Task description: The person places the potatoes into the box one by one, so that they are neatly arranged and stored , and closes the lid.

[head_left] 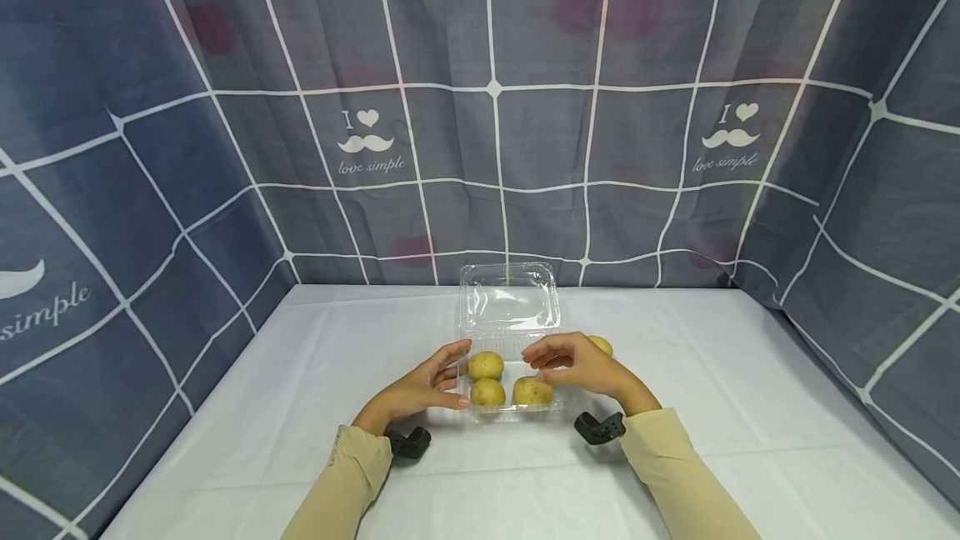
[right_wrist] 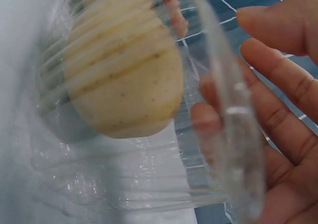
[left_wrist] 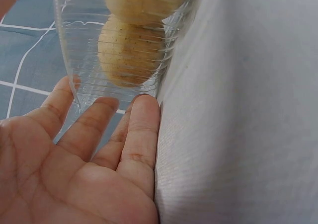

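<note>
A clear plastic clamshell box (head_left: 517,413) stands on the table with its lid (head_left: 510,298) raised at the back. Inside lie two yellow potatoes, the rear one (head_left: 486,365) and the front one (head_left: 487,393), on the left, and a third potato (head_left: 532,391) on the right. My left hand (head_left: 416,390) is at the box's left side; in the left wrist view its fingertips (left_wrist: 144,110) touch the ribbed wall. My right hand (head_left: 585,367) hovers over the right rim, its fingers loosely bent with nothing between them. Behind it, a partly hidden potato (head_left: 602,345) lies outside the box.
A white cloth covers the table (head_left: 510,490). Dark checked curtains (head_left: 540,140) hang at the back and both sides. A black wrist device (head_left: 408,442) sits by the left wrist, another black device (head_left: 598,428) by the right.
</note>
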### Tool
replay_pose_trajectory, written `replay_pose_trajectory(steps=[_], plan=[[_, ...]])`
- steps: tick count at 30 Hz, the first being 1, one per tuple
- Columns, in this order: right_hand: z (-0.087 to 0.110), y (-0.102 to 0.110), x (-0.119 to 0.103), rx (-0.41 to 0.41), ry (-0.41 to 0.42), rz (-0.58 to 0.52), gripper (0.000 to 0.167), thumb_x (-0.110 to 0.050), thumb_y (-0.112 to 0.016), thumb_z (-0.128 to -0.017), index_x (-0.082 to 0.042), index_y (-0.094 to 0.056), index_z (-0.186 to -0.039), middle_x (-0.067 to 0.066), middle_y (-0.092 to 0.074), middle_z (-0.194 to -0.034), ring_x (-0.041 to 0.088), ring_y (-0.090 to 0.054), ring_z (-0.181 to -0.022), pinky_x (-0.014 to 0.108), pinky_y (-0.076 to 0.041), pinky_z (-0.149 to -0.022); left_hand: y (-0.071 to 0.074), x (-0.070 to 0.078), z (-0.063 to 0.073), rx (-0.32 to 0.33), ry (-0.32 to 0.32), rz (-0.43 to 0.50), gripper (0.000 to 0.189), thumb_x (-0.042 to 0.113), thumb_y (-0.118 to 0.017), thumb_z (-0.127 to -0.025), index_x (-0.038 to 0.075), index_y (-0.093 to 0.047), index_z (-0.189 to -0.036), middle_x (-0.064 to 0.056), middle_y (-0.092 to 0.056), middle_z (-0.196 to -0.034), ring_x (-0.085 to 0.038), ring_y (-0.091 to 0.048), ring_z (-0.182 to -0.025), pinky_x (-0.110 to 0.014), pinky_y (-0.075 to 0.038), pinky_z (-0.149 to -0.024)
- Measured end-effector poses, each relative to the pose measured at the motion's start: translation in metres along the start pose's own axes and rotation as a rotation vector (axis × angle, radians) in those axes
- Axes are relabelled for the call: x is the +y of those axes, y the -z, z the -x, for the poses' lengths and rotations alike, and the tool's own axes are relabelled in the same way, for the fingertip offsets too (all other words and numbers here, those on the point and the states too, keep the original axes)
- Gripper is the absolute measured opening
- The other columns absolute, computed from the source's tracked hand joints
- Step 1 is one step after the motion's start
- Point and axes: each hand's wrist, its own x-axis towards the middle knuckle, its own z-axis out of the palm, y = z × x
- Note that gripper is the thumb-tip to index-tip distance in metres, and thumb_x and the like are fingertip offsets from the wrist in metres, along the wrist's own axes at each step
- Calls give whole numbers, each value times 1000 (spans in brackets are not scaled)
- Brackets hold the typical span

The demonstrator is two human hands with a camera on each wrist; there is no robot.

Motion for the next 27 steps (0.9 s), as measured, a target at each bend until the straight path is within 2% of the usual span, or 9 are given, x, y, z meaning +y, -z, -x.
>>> replay_pose_trajectory(steps=[6, 15, 22, 27], plan=[[2, 3, 0, 34, -33, -12, 38, 2, -75, -97, 16, -66, -131, 38, -68, -125, 35, -73, -113, 25, -60, -98, 0, 0, 0, -1, -4, 6, 105, 7, -83, -94, 0, -13, -172, -26, -10, -178, -52, -24, -159, -59, -29, -129], [8, 13, -2, 96, -73, -62, 41, 4, -72, -98, 22, -61, -133, 36, -68, -129, 11, -72, -108, 24, -60, -95, 0, 1, 0, 0, -8, 4, 105, 7, -84, -94, -2, -13, -171, -27, -11, -178, -53, -24, -158, -59, -29, -129], [12, 18, -2, 125, -120, -115, 45, 1, -72, -100, 21, -59, -137, 39, -65, -133, 12, -73, -111, 24, -60, -96, 0, 0, -1, -1, -10, 8, 105, 6, -84, -94, -1, -13, -171, -26, -11, -178, -52, -24, -159, -58, -30, -129], [16, 23, -3, 160, -150, -109, 46, -1, -72, -100, 20, -59, -139, 36, -67, -133, 9, -72, -109, 24, -60, -95, 0, -1, 0, 2, -6, 11, 104, 6, -83, -94, -1, -13, -171, -26, -10, -178, -52, -24, -158, -59, -30, -129]])
